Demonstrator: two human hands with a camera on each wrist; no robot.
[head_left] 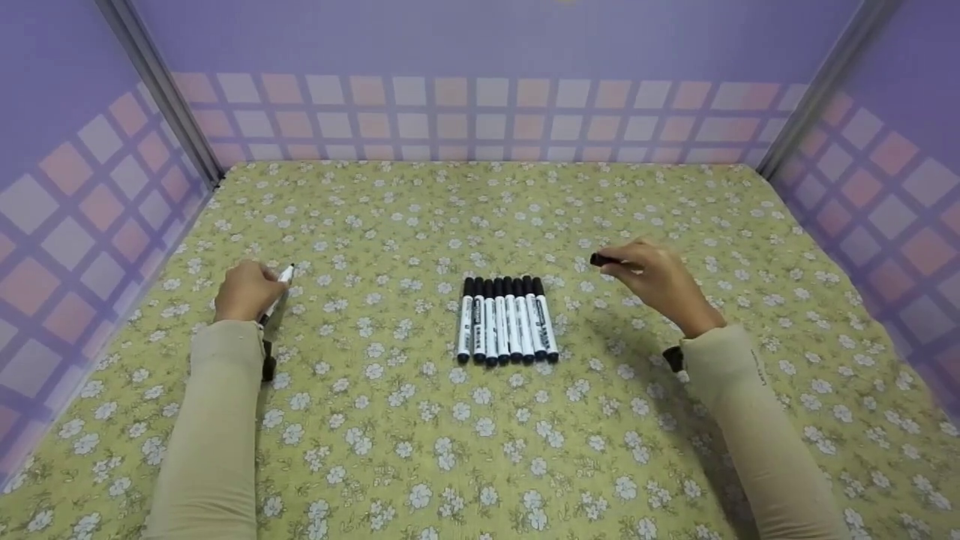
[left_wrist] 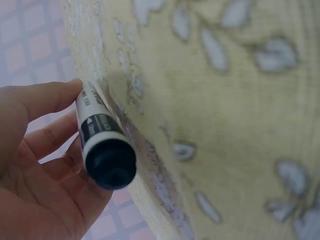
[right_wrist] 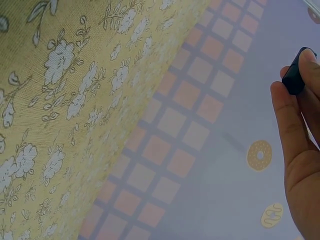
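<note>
On the left of the cloth my left hand (head_left: 246, 291) pinches an uncapped white marker (head_left: 285, 279), its dark tip pointing away from me. In the left wrist view the marker's black rear end (left_wrist: 111, 164) faces the camera, with thumb and fingers around the barrel. Out to the right, my right hand (head_left: 654, 279) holds a black marker cap (head_left: 600, 259) between thumb and fingers, raised above the cloth. The right wrist view shows that cap (right_wrist: 295, 75) at the fingertips. Between the hands lies a row of several capped white markers (head_left: 506, 322), side by side, black caps pointing away.
A yellow-green floral cloth (head_left: 420, 442) covers the table. Purple walls with a pink and white checked band (head_left: 491, 112) stand at the back and both sides, joined by grey corner posts (head_left: 161, 82).
</note>
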